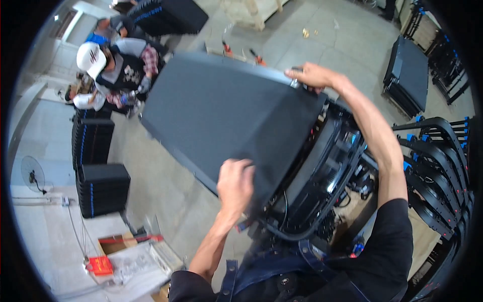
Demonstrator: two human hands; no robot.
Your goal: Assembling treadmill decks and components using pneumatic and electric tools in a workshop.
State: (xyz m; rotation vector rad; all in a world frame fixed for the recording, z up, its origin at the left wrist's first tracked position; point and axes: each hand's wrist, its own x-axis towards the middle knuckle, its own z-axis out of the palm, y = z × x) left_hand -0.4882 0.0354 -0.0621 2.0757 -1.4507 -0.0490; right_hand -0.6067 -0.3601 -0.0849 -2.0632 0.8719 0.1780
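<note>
A treadmill with a wide black belt deck lies in front of me. At its near right end, the motor bay is uncovered, showing dark parts and wires inside a curved black frame. My right hand is at the far side, by the silver side rail. Its fingers are curled around something small and dark that I cannot make out. Over the near edge of the deck is my left hand, smeared by motion. I cannot tell whether it touches the belt.
Stacked black decks stand along the left. Several black curved frames are racked at the right, with more decks behind. Co-workers, one in a white cap, are at the far left. A cluttered bench with a red packet stands lower left.
</note>
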